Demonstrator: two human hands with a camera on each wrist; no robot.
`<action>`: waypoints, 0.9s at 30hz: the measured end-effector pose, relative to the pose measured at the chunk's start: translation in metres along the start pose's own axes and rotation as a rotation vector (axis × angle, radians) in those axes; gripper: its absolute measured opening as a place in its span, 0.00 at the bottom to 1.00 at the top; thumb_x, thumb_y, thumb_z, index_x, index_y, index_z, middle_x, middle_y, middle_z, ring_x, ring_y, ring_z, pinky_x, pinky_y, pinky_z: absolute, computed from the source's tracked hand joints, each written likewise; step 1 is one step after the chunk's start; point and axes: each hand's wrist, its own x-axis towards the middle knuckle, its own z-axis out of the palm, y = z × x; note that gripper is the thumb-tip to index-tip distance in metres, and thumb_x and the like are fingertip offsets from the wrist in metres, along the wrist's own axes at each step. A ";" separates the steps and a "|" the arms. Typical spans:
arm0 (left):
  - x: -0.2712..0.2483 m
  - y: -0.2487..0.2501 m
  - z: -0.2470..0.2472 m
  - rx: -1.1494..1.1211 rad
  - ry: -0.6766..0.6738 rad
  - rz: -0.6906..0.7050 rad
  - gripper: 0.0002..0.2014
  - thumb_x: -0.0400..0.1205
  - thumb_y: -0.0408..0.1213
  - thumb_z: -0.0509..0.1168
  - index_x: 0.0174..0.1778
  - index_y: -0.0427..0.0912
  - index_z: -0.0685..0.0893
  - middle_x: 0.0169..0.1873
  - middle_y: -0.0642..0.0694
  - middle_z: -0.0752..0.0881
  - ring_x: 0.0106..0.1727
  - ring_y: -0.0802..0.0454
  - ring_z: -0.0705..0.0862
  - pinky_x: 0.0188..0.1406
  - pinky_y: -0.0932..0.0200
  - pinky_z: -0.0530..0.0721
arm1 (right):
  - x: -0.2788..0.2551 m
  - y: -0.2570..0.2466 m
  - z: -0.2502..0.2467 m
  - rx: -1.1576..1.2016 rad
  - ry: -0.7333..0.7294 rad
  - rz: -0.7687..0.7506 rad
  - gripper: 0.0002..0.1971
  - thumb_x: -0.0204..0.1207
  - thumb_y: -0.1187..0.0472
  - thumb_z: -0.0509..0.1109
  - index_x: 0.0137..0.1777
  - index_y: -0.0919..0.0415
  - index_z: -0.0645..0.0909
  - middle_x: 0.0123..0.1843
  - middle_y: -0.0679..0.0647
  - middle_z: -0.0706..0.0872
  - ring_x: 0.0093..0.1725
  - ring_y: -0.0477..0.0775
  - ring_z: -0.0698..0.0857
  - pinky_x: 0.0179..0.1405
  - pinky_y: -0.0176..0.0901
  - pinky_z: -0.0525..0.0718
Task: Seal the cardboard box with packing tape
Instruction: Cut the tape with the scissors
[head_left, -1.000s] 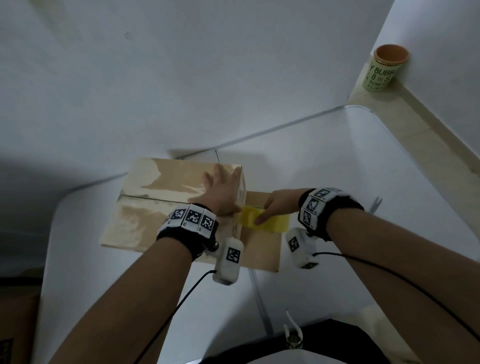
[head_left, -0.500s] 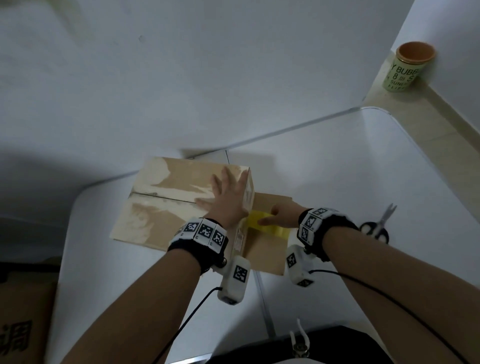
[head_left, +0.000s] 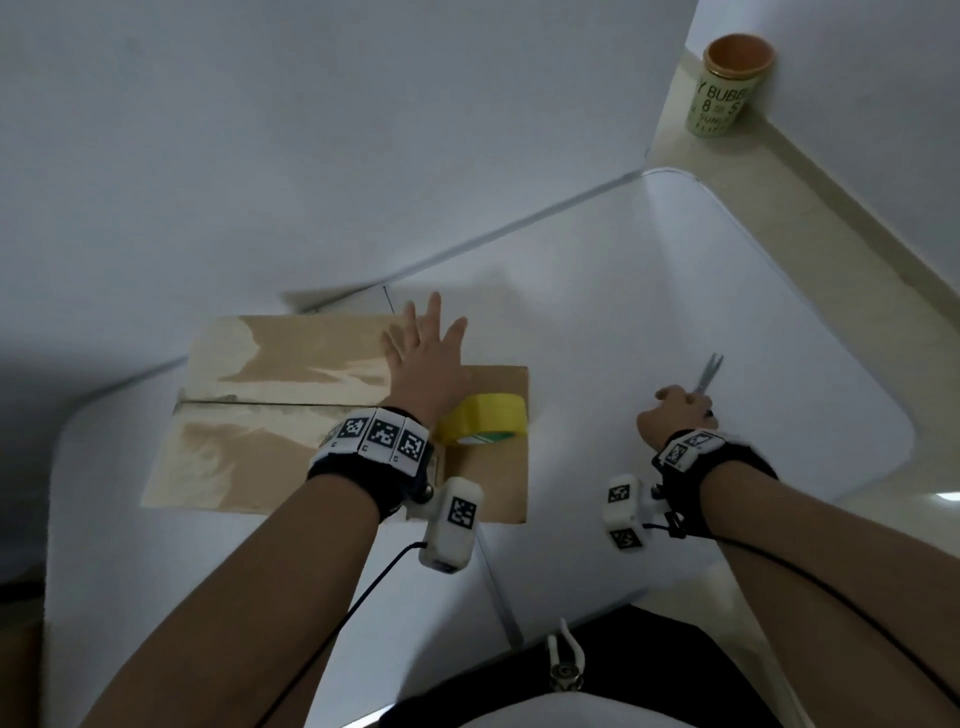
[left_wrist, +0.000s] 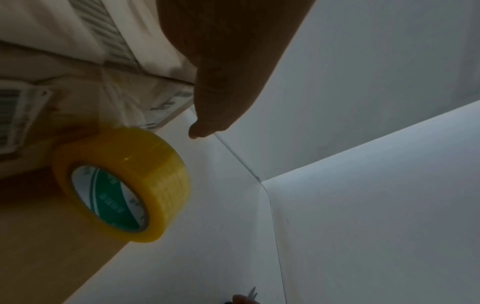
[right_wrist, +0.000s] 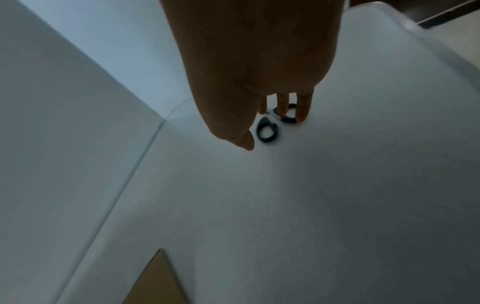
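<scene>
A: White table (head_left: 727, 312) held the box (head_left: 291, 395); left hand (head_left: 426, 364) lay flat on it, fingers spread, tape (head_left: 483, 418) just right of the wrist.

B: Right wrist cam showed more: right hand (right_wrist: 249, 61) with fingers down on the scissors (right_wrist: 269, 129), grip unclear.

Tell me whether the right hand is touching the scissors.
Touching. The right wrist view shows the right hand with fingertips down on the scissors' black handle loops.

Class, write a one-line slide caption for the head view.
Left hand presses the cardboard box flat; right hand reaches the scissors.
</scene>
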 end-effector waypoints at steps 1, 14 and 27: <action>0.003 0.002 0.001 0.001 -0.004 0.023 0.32 0.83 0.39 0.59 0.83 0.54 0.55 0.84 0.48 0.35 0.83 0.39 0.31 0.79 0.28 0.38 | 0.003 0.008 0.004 0.030 0.002 0.023 0.23 0.78 0.62 0.60 0.75 0.57 0.68 0.78 0.64 0.60 0.74 0.70 0.67 0.77 0.57 0.66; 0.027 0.016 -0.014 -0.047 -0.089 0.110 0.24 0.84 0.44 0.61 0.77 0.55 0.69 0.85 0.47 0.50 0.85 0.40 0.43 0.80 0.35 0.47 | 0.018 0.037 0.032 0.110 0.273 0.039 0.21 0.79 0.57 0.67 0.63 0.72 0.70 0.64 0.72 0.75 0.60 0.69 0.78 0.54 0.58 0.78; 0.017 -0.029 -0.060 -0.046 -0.132 0.334 0.17 0.86 0.32 0.58 0.69 0.42 0.81 0.66 0.45 0.84 0.67 0.47 0.81 0.63 0.61 0.73 | -0.006 -0.034 0.014 0.405 -0.382 -0.240 0.18 0.74 0.64 0.73 0.63 0.62 0.77 0.51 0.60 0.86 0.46 0.58 0.88 0.39 0.43 0.86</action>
